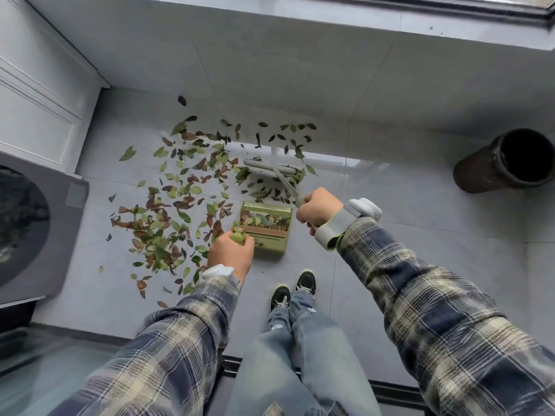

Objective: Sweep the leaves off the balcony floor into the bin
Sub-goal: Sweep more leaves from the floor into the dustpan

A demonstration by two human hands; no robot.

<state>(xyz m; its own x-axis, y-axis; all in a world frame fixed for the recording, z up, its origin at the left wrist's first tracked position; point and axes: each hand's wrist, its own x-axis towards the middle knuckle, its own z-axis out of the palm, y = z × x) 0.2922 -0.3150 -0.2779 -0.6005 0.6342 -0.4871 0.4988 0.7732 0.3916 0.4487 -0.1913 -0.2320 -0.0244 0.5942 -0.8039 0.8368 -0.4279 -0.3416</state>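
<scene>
Between our two hands sat the green dustpan (267, 226), its mouth turned away from us and a few leaves already lying inside it. Our left hand (231, 255) was closed tight round the green knob at the top of the pan's handle (238, 237), fingers curled fully about it. Our right hand (318, 210) made a fist round the grey broom handle (286, 183), with no gap showing in that grasp. Beyond the right hand and a little to its left, the broom head (270, 169) lay on the floor just past the dustpan's mouth, with leaves between the two and around its ends. Most of the leaves (168, 223) – green, brown and reddish – were scattered over the grey floor tiles (390, 265) to the left of the left hand and further out from it. The dark round bin (507, 160) stood well off to the right of the right hand, open mouth showing – apart from every leaf.
</scene>
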